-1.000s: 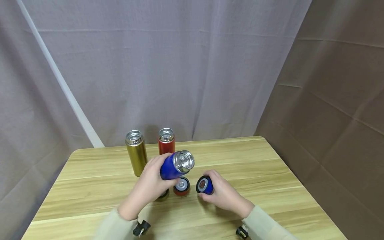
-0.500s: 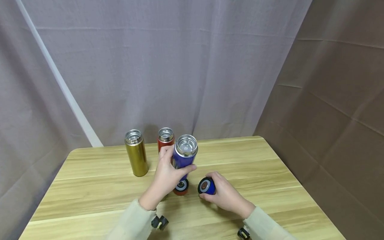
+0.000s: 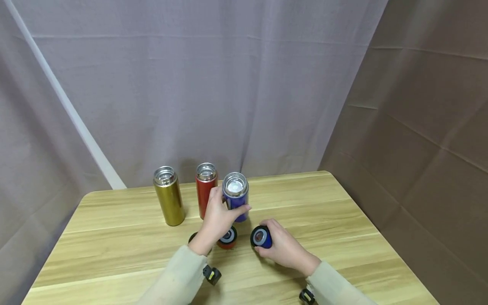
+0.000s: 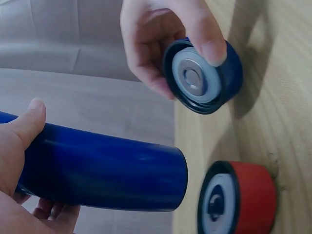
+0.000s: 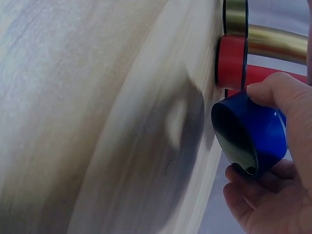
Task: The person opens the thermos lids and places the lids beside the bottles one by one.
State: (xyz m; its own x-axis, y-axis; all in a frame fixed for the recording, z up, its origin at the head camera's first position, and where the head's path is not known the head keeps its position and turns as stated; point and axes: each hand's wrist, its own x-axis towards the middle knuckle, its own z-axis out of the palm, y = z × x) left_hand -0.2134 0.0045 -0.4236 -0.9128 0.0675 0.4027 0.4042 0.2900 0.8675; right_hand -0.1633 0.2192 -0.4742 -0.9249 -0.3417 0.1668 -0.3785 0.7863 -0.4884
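Note:
My left hand [image 3: 217,218] grips a blue vacuum flask [image 3: 238,201], upright with its steel mouth uncovered. In the left wrist view the flask's flat base [image 4: 170,178] is close to the table; I cannot tell whether it touches. My right hand [image 3: 286,245] pinches the blue flask lid [image 3: 268,240] between thumb and fingers, tipped so its inner seal faces left. The right wrist view shows the lid's hollow outer end [image 5: 236,136] and its shadow on the wood. A red lid [image 3: 228,245] sits seal-up between the hands. Another lid [image 3: 192,235] is mostly hidden behind my left wrist.
An uncapped gold flask [image 3: 169,203] stands at the back left, with an uncapped red flask [image 3: 203,192] right of it, close to my left fingers. The wooden table [image 3: 324,203] meets a grey curtain [image 3: 190,84] behind and a brown one [image 3: 431,127] at right.
My left hand has turned the blue flask from tilted to upright, moved it back beside the red flask and lowered it. The right hand keeps the blue lid almost where it was.

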